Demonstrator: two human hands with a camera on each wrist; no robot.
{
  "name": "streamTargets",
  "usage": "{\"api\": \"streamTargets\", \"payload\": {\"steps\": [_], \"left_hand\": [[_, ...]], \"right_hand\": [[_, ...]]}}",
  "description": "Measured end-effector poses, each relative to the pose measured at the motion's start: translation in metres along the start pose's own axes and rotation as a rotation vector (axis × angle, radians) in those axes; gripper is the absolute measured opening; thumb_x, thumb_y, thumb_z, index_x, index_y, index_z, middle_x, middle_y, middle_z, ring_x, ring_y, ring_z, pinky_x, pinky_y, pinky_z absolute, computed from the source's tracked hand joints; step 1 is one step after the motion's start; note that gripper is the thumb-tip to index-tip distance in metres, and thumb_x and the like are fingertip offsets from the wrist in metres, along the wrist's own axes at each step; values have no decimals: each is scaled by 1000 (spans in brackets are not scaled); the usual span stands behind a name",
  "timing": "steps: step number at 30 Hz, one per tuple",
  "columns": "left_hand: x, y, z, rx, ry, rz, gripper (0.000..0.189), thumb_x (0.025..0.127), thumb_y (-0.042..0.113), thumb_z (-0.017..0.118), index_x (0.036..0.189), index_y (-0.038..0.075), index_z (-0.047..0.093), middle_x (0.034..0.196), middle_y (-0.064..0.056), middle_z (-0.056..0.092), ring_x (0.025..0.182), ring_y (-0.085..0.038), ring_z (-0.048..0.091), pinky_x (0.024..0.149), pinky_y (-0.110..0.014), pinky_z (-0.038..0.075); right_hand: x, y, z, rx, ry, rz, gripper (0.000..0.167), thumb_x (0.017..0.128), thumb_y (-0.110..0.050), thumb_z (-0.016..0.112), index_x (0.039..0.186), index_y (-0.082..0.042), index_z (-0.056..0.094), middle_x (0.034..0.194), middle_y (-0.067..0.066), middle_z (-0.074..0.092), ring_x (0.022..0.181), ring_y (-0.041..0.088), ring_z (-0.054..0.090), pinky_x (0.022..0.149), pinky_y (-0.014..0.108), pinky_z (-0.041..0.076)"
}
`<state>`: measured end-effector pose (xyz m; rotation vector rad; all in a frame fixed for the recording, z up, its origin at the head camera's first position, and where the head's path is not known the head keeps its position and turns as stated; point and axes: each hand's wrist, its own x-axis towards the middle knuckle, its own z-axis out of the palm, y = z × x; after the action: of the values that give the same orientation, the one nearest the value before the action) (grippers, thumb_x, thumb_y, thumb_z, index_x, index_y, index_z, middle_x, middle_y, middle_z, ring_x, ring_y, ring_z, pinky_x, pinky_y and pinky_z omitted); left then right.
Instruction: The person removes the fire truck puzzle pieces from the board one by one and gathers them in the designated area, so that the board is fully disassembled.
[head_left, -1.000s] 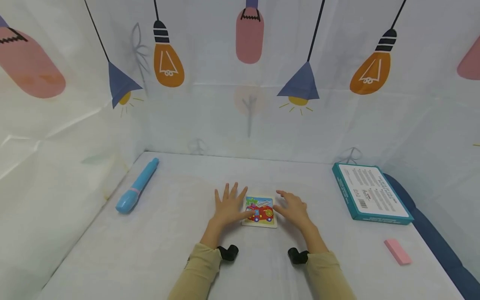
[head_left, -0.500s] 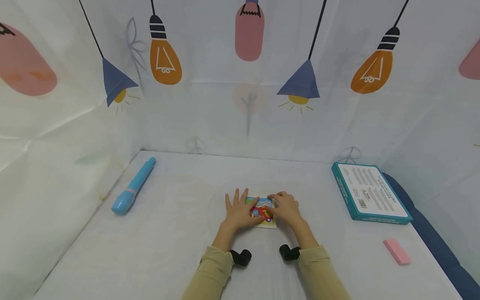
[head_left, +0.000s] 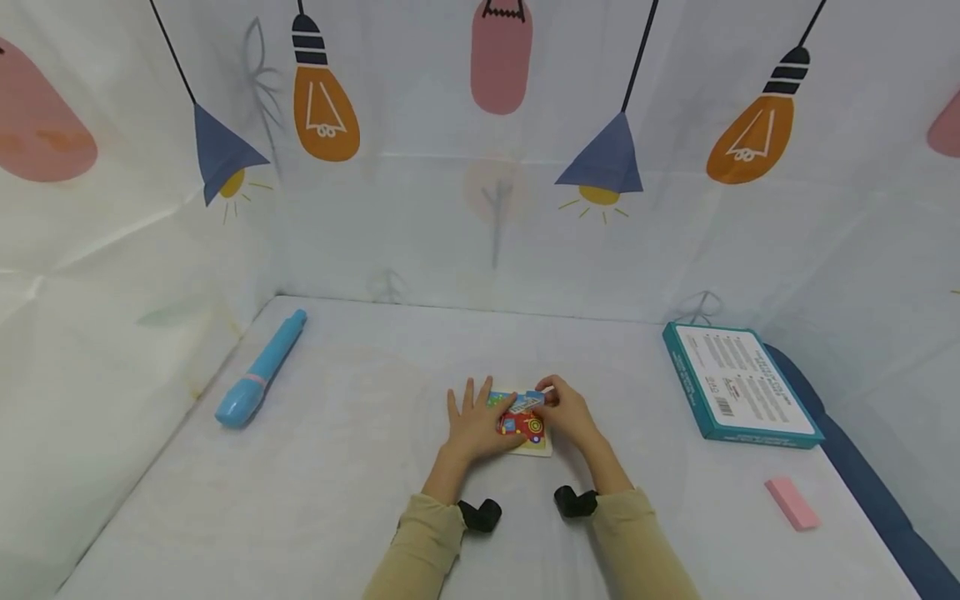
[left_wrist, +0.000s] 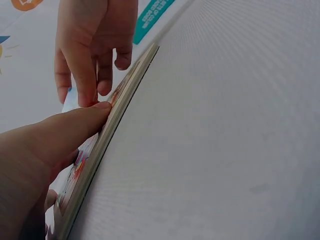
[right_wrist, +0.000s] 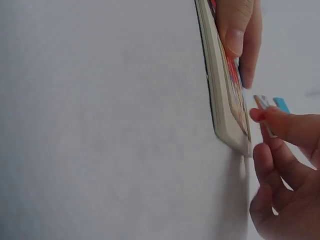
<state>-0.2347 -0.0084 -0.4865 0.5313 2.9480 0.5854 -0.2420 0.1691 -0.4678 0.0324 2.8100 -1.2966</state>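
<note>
A small wooden jigsaw puzzle (head_left: 528,427) with a red fire truck picture lies on the white table in front of the person. The left hand (head_left: 474,429) rests across its left side, fingers spread, the thumb pressing on the picture. At the upper right corner, the right hand (head_left: 572,415) pinches a small puzzle piece (right_wrist: 281,104) between thumb and fingers. In the right wrist view this piece is raised and tilted off the frame's end, with blue and white showing. The left wrist view shows the puzzle's pale wooden edge (left_wrist: 107,140); the left hand covers part of the picture.
A blue microphone-shaped thing (head_left: 261,371) lies at the far left. To the right are a teal box (head_left: 742,383) with a printed white label and a pink block (head_left: 792,503). A white sheet with printed lamps (head_left: 602,158) hangs behind the table.
Both hands have moved in onto the puzzle, the left going right and the right going left. The right hand has taken hold of a piece at the upper right and lifted it.
</note>
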Motion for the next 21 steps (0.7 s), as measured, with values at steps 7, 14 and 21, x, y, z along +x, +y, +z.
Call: {"api": "streamTargets", "payload": {"steps": [7, 14, 21], "left_hand": [[-1, -1, 3, -12, -5, -4, 72, 75, 64, 58, 139, 33, 42, 153, -11, 20, 139, -39, 7, 105, -63, -2], [0, -3, 3, -11, 0, 6, 72, 75, 63, 59, 139, 32, 43, 152, -11, 21, 139, -40, 8, 105, -63, -2], [-1, -1, 2, -22, 1, 20, 72, 76, 62, 59, 139, 32, 42, 151, -12, 23, 139, -40, 8, 105, -64, -1]], "right_hand": [[-5, 16, -16, 157, 70, 123, 27, 86, -5, 62, 111, -6, 53, 95, 13, 54, 83, 22, 55, 62, 27, 48], [-10, 35, -38, 174, 125, 197, 28, 88, -6, 59, 115, -7, 53, 101, 15, 52, 85, 23, 55, 63, 25, 47], [-17, 51, -59, 188, 166, 220, 31, 90, -7, 55, 121, -5, 52, 104, 18, 52, 85, 22, 56, 66, 24, 48]]}}
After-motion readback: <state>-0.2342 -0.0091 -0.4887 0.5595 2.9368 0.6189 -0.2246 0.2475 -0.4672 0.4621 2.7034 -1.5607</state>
